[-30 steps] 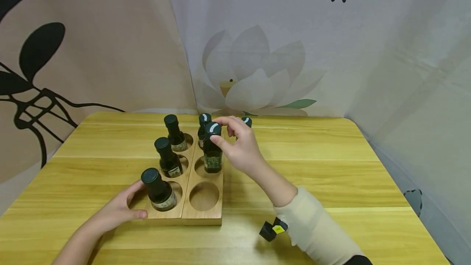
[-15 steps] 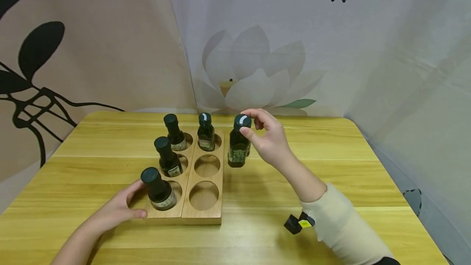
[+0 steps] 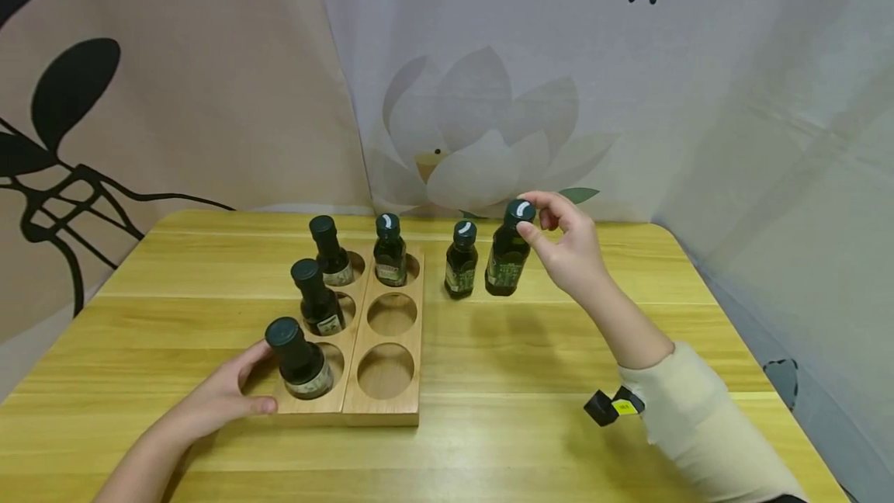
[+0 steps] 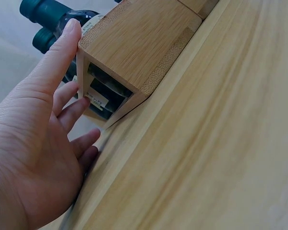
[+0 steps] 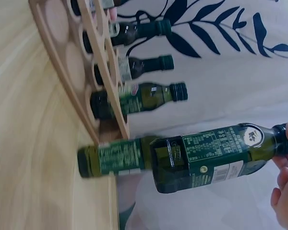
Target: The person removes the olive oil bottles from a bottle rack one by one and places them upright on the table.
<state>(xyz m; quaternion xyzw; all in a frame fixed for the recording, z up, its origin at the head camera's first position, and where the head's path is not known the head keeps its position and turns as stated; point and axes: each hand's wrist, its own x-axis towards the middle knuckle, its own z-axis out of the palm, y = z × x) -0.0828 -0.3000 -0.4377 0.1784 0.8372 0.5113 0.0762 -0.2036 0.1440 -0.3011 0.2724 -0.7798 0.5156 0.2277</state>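
In the head view my right hand pinches a dark green glass bottle by its cap, with thumb and fingers at the neck. The bottle hangs slightly tilted, its shadow cast on the table below. Right wrist view: its green label faces the camera. A similar bottle stands on the table just left of it. My left hand rests at the front left corner of a wooden bottle rack. Seen from the left wrist, the thumb lies along the rack's edge and loosely bent fingers touch its open side.
Three dark bottles lean in the rack's left column, the nearest bottle beside my left hand. Another bottle stands in the right column's back hole; two round holes in front show wooden bottoms. A printed curtain hangs behind the table.
My right hand has carried the bottle from above the rack's right column to the right, past the standing bottle, which now shows fully. The left hand has stayed at the rack.
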